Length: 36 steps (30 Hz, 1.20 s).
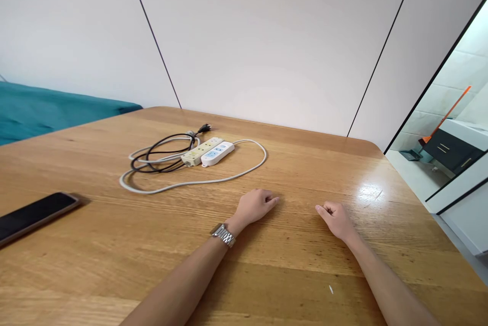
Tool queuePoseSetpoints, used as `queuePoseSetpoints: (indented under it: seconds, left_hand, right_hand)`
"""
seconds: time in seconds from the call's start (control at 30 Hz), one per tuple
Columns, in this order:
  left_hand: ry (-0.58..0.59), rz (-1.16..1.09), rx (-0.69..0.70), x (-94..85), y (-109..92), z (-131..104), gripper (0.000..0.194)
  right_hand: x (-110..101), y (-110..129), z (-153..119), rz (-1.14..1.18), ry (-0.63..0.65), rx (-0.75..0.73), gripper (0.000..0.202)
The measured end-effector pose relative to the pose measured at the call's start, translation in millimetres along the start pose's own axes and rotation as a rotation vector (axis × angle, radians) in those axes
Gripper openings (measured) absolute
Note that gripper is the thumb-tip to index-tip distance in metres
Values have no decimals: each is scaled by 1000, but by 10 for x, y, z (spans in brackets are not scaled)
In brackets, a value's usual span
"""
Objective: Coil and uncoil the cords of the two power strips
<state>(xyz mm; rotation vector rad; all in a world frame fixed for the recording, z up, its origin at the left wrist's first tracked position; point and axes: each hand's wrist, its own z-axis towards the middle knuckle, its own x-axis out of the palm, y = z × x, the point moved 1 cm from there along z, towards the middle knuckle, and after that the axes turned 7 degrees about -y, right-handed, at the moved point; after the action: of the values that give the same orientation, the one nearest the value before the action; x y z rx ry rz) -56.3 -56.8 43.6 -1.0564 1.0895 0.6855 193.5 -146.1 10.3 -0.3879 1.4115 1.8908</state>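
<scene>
My left hand (256,206) rests on the wooden table (290,260) with its fingers curled into a loose fist. A watch with a metal band (224,235) is on that wrist. To its right, my right hand (335,219) also lies curled on the wood, the thumb along the top, and I see nothing in it. Beyond my left hand, a white power strip (217,154) lies beside a cream power strip (202,151). A white cable (190,182) loops around toward me, and a coiled black cable (154,152) ends in a black plug (205,128).
A dark phone (36,214) lies at the table's left side. Behind the table stands a white panelled wall (267,41), with a teal sofa (57,107) at the left. Through a doorway at right are an orange broom (450,112) and a dark cabinet (450,150).
</scene>
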Motion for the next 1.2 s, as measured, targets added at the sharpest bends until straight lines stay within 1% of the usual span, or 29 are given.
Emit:
queuePoseSetpoints:
  seconds: [0.6, 1.0, 1.2]
  left_hand:
    - [-1, -6, -6, -17, -14, -8, 41]
    - [0, -5, -2, -15, -16, -6, 40]
    - [-10, -16, 5, 5, 1, 0, 40]
  right_hand:
    - [-3, 1, 2, 2, 1, 8, 48]
    - [-1, 8, 3, 5, -18, -18, 47]
    - [11, -20, 3, 3, -15, -6, 48]
